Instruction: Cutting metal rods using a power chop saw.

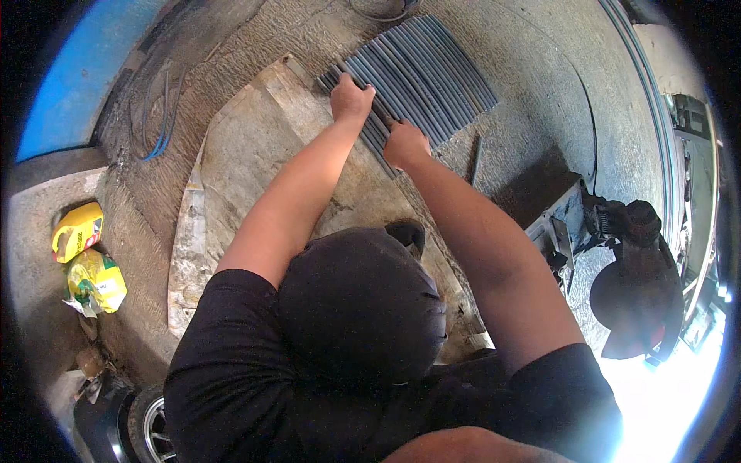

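Observation:
Several thin grey metal rods [428, 77] lie side by side in a slanted row on the floor ahead of me. Both my hands are at the row's near left side, closed around one rod [380, 110] of the same kind. My left hand [353, 100] grips it toward its far end. Closer to me, my right hand [406, 145] holds the same rod, its thumb side toward the row. The fingers partly hide the rod. One short rod [476, 159] lies apart, to the right of the row.
A stained flat sheet [255, 147] lies under my arms. At right stands a dark cutting machine [637, 278], with long pipes [656, 116] beyond. On the left are a yellow jug [77, 231], a yellow-green bag [96, 282] and a wheel [154, 428]. A dark cap [359, 309] fills the lower middle.

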Available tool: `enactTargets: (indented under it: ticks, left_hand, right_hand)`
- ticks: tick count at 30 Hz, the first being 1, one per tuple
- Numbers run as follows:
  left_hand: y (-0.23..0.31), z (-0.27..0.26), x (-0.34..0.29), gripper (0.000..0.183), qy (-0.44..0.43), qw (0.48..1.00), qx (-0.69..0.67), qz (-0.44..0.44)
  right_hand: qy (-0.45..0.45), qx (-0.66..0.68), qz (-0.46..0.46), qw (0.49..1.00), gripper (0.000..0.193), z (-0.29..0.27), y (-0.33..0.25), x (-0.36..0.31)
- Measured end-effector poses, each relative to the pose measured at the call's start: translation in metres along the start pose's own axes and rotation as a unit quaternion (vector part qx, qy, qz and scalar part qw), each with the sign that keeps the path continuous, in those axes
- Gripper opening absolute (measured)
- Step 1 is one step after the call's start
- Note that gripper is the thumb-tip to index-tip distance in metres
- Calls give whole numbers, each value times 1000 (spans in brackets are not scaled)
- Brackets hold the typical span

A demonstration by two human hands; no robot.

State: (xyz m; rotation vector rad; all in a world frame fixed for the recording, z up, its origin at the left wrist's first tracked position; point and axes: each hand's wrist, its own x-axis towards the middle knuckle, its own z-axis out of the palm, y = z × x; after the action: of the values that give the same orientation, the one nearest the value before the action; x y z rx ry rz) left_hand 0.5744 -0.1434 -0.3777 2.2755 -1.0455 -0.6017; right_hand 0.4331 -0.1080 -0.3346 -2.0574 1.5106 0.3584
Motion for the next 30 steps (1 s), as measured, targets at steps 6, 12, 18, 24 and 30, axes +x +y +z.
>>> enactTargets:
  ticks: [6,12,18,24,30]
  left_hand:
    - [0,-5,-1,50,6,998,48,39]
    - [2,-11,-3,55,-15,999,40,0]
    - [1,-15,-5,55,-10,999,50,8]
    - [1,-14,-5,60,-33,998,54,-1]
    - [-6,-11,-3,64,-42,997,63,13]
  right_hand:
    - [5,7,-15,1000,62,6,7,2]
    - [-36,0,-44,998,64,14,15,8]
    - [-27,-8,-84,996,57,23,24,15]
    - [13,12,-39,999,32,21,32,22]
    - [-44,30,8,999,25,18,48,35]
